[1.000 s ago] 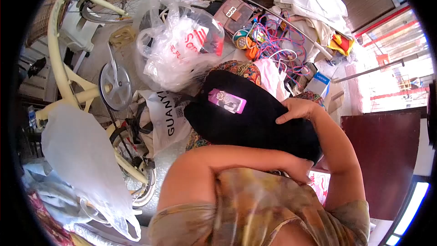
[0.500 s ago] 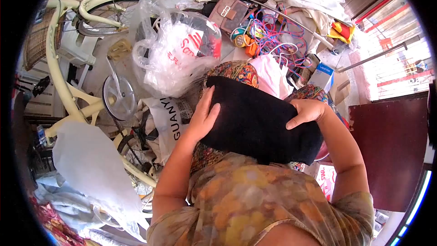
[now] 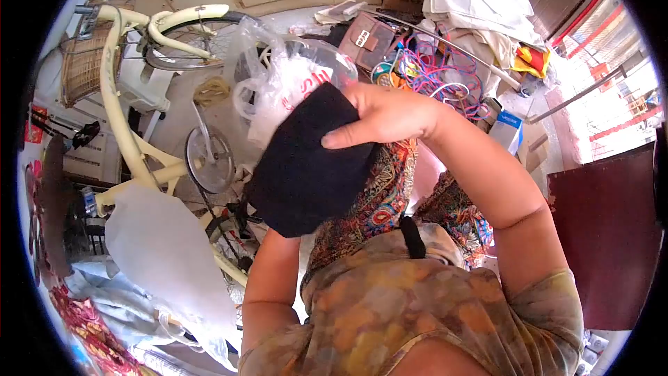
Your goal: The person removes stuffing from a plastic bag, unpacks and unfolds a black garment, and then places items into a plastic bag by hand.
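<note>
A folded black cloth item [image 3: 306, 174] is held up left of my lap, in front of the clear plastic bag with red print [image 3: 296, 87]. My right hand [image 3: 386, 115] grips its upper right edge, thumb on the near face and fingers behind it. My left forearm rises to the cloth's lower edge, and the left hand is hidden behind it. Patterned trousers [image 3: 390, 202] cover my legs below. A narrow black strip [image 3: 412, 237] lies at my waist.
A cream bicycle [image 3: 115, 90] with a wicker basket stands at left, beside a whitish plastic bag [image 3: 160, 237]. Tangled cords [image 3: 445, 76], a brown bag [image 3: 367, 40], white cloth [image 3: 480, 3] and a blue-white box [image 3: 506, 131] lie ahead. A dark red panel [image 3: 602, 237] is at right.
The black cloth has moved left off my lap and is now smaller in outline. My right hand has crossed leftward with it; my left hand has gone behind it.
</note>
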Available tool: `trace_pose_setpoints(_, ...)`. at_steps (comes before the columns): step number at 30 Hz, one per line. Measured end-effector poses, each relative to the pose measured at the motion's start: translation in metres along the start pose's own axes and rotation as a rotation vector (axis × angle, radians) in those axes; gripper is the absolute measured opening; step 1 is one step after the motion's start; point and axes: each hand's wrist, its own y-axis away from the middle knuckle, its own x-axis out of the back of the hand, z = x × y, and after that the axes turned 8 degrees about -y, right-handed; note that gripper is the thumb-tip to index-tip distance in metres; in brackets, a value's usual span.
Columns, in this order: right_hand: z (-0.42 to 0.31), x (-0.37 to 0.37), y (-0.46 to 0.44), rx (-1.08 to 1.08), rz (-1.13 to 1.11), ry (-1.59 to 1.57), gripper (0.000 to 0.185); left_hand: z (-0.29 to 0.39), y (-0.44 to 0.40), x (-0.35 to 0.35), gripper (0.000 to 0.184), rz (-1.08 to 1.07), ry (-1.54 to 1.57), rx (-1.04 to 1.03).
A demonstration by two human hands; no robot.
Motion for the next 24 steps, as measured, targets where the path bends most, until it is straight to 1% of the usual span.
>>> trace_pose_setpoints(3,-0.016,-0.002,-0.017,0.078,0.075,-0.036,0.022,0.016,-0.006,0.006,0.048,0.031,0.145,-0.011)
trace_pose_setpoints(4,-0.022,-0.003,-0.020,0.130,0.090,-0.091,0.022,0.015,-0.010,0.007,0.048,0.039,0.191,0.000)
trace_pose_setpoints(5,-0.023,-0.001,-0.027,0.124,0.111,-0.102,0.022,0.013,-0.015,0.008,0.048,0.045,0.232,0.020)
trace_pose_setpoints(7,-0.024,0.000,-0.032,0.137,0.225,-0.160,0.023,0.000,-0.023,0.006,0.048,0.045,0.323,0.074)
trace_pose_setpoints(9,-0.016,0.009,-0.039,0.155,0.246,-0.129,0.024,-0.014,-0.024,0.001,0.048,0.039,0.396,0.120)
trace_pose_setpoints(11,-0.007,0.017,-0.040,0.077,0.300,-0.134,0.021,-0.026,-0.018,-0.005,0.048,0.036,0.447,0.153)
trace_pose_setpoints(13,0.009,0.023,-0.037,0.038,0.301,-0.195,0.021,-0.034,-0.009,-0.009,0.048,0.036,0.491,0.172)
trace_pose_setpoints(15,0.021,0.026,-0.030,-0.027,0.367,-0.208,0.020,-0.038,0.001,-0.011,0.047,0.044,0.517,0.178)
trace_pose_setpoints(16,0.026,0.027,-0.021,-0.037,0.363,-0.143,0.017,-0.039,0.004,-0.012,0.047,0.055,0.531,0.177)
trace_pose_setpoints(17,0.020,0.019,-0.010,-0.025,0.375,-0.014,0.014,-0.039,0.008,-0.012,0.047,0.059,0.538,0.174)
trace_pose_setpoints(19,0.027,0.018,0.009,-0.063,0.246,0.205,0.021,-0.041,0.012,-0.010,0.047,0.076,0.560,0.164)
trace_pose_setpoints(21,0.047,0.016,0.025,0.078,0.094,0.348,0.032,-0.042,0.016,-0.008,0.047,0.092,0.572,0.151)
trace_pose_setpoints(22,0.058,0.018,0.032,0.115,0.013,0.472,0.037,-0.042,0.017,-0.007,0.047,0.102,0.582,0.144)
trace_pose_setpoints(23,0.055,0.012,0.039,0.153,-0.013,0.474,0.037,-0.043,0.018,-0.006,0.047,0.112,0.591,0.135)
trace_pose_setpoints(24,0.058,0.009,0.047,0.137,0.012,0.432,0.037,-0.043,0.018,-0.006,0.047,0.117,0.607,0.127)
